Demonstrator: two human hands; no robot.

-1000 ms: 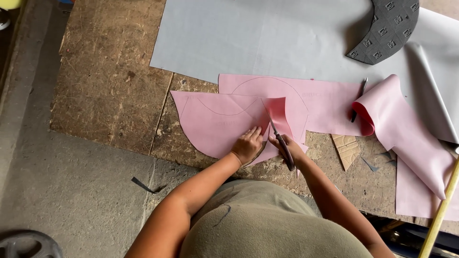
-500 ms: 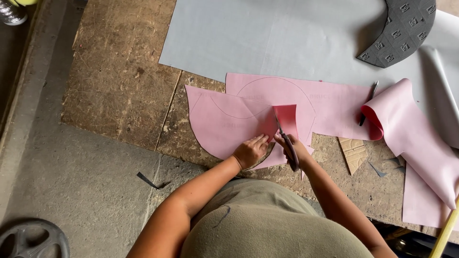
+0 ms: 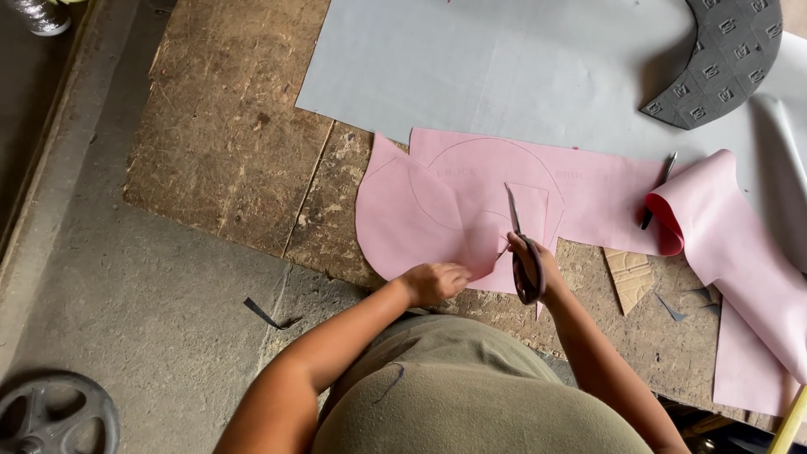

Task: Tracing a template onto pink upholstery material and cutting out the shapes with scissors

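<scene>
A pink sheet point(image 3: 471, 193) with curved pencil outlines lies on a worn wooden board point(image 3: 227, 143). My right hand point(image 3: 531, 267) grips grey-handled scissors point(image 3: 519, 244), blades pointing away from me into the pink sheet beside a cut flap. My left hand point(image 3: 435, 282) pinches the near edge of the pink sheet just left of the scissors. My forearms come up from the bottom of the view.
A large grey sheet point(image 3: 521, 76) covers the far part of the board. A dark curved embossed piece point(image 3: 723, 63) lies at the top right. A pen point(image 3: 658, 190) rests by the curled pink roll point(image 3: 731, 235). A metal wheel point(image 3: 50, 416) sits on the concrete floor.
The flap of pink sheet that stood up folded now lies flatter. My left hand has slid left along the near edge. The scissors have advanced further into the sheet.
</scene>
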